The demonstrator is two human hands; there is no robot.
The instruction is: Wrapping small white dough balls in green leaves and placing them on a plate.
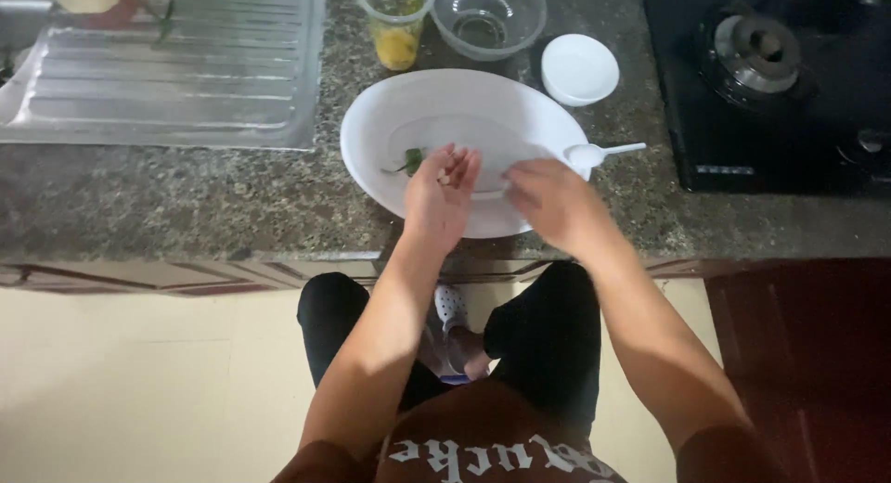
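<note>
**Both hands over the white plate**

Over the speckled granite surface [186, 195] I see both of my hands held above a large white oval plate [390, 121]. My left hand [439, 200] hovers over the plate's near half with its fingers [459, 167] drawn together at the tips; the grip looks pinched shut, but I cannot tell whether anything lies between the fingertips. Just beside those fingertips, on the plate's left part, lies a small green leafy sprig [411, 160]. My right hand [552, 205] covers the plate's near right rim, fingers curled inward and pointing left; whether that grip holds anything I cannot tell, since it is blurred.

A white plastic spoon [599, 153] rests at the plate's right edge, its handle pointing right. Behind the plate stand a clear plastic cup with yellow and green contents [396, 24], a clear glass bowl [489, 19] and a small round white saucer [579, 69]. To the left lies a ribbed steel sink drainboard [176, 65]; to the right, a black gas hob [761, 84] with a burner.
</note>
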